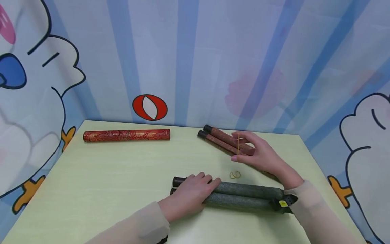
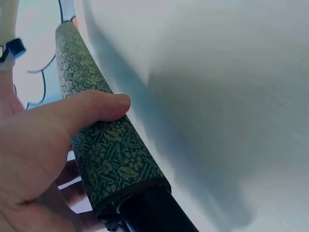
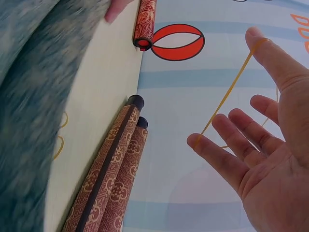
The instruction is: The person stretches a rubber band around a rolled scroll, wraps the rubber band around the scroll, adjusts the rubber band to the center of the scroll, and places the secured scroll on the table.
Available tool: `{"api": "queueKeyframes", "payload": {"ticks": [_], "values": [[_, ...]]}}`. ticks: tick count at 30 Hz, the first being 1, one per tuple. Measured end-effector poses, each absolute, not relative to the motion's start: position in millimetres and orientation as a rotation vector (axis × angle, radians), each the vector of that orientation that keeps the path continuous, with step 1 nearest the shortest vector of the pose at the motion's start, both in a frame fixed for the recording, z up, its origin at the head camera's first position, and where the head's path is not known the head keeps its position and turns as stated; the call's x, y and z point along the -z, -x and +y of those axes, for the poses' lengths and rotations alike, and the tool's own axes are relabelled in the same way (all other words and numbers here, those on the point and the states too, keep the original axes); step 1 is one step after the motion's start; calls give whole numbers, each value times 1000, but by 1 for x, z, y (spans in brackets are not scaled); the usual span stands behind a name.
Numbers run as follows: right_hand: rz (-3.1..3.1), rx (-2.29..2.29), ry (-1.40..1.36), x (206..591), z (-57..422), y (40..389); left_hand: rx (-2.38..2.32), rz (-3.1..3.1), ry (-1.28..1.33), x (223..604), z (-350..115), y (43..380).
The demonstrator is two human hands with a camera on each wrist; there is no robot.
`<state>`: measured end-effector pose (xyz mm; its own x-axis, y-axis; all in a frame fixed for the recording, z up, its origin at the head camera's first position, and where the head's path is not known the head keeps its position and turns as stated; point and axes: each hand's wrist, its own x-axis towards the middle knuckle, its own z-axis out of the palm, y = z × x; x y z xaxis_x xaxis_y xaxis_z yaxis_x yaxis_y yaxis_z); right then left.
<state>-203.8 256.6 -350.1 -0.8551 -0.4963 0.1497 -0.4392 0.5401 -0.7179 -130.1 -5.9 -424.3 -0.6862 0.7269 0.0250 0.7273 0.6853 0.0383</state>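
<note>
My left hand (image 1: 195,193) grips two green brocade scrolls (image 1: 243,190) lying side by side near the table's front. In the left wrist view the thumb crosses over the green patterned roll, and the fingers are partly hidden behind it. Above the table my right hand (image 1: 259,152) spreads its thumb and fingers, stretching a thin yellow rubber band (image 3: 226,96) around them. Behind that hand lie two reddish-brown patterned scrolls (image 1: 217,144) with dark end knobs. Loose rubber bands (image 1: 235,175) rest on the tabletop between the green and brown pairs.
A red swirl-patterned scroll (image 1: 126,135) lies at the back left of the pale table (image 1: 122,176). Printed cloth (image 1: 207,61) with cartoon figures stands along the table's back and sides. My right sleeve (image 1: 320,210) partly covers the green scrolls' right end.
</note>
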Motion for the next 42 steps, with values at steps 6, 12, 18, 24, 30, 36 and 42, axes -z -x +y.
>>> {"api": "queueKeyframes", "payload": {"ticks": [6,12,18,24,30,36,42], "values": [[2673,1237,783,348,261,203,137,-2893,1252,422,-37,136],[2736,1147,815,349,265,202,242,-2879,1232,422,-61,137],[2698,1198,807,350,267,202,266,-2828,1252,421,-74,135],[2672,1208,782,351,270,204,278,-2801,1256,422,-84,131],[2669,1211,775,352,275,204,322,-2804,1206,421,-99,128],[2709,1180,771,348,279,202,343,-2817,1131,415,-118,132],[2767,1128,756,342,284,200,301,-2800,1075,405,-136,141]]}}
